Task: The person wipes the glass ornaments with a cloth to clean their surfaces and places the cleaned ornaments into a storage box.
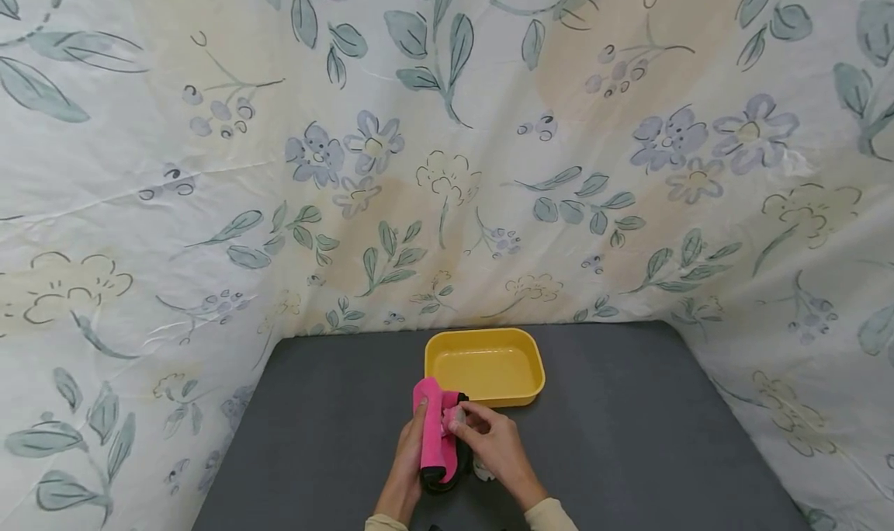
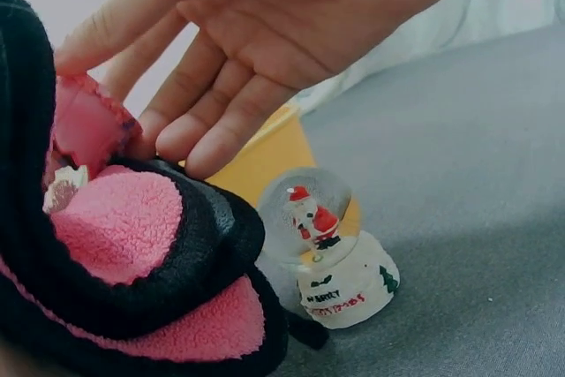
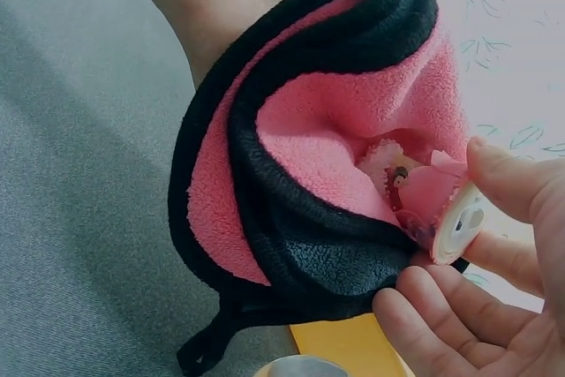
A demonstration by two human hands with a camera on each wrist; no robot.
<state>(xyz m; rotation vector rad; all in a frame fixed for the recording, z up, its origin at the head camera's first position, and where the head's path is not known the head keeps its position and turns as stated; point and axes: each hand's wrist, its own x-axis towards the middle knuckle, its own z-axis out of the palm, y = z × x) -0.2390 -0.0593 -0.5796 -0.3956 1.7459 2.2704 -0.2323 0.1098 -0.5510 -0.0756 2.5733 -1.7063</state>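
My left hand (image 1: 407, 457) grips a pink fleece cloth with black edging (image 3: 300, 139), folded over on itself. Between the thumb and fingers of my right hand (image 1: 501, 444) is a small pink ornament with a white round base (image 3: 433, 205). Its top sits in the fold of the cloth, touching the pink fleece, and its exact kind is partly hidden. A black loop (image 3: 205, 342) hangs from the cloth's corner. Just beyond the cloth in the left wrist view, a snow globe (image 2: 340, 262) with a Santa figure inside stands upright on its white base.
A yellow rectangular tray (image 1: 482, 369) lies at the back of the grey table (image 1: 335, 407), beyond both hands. Floral fabric (image 1: 447, 166) hangs behind the table and along both sides.
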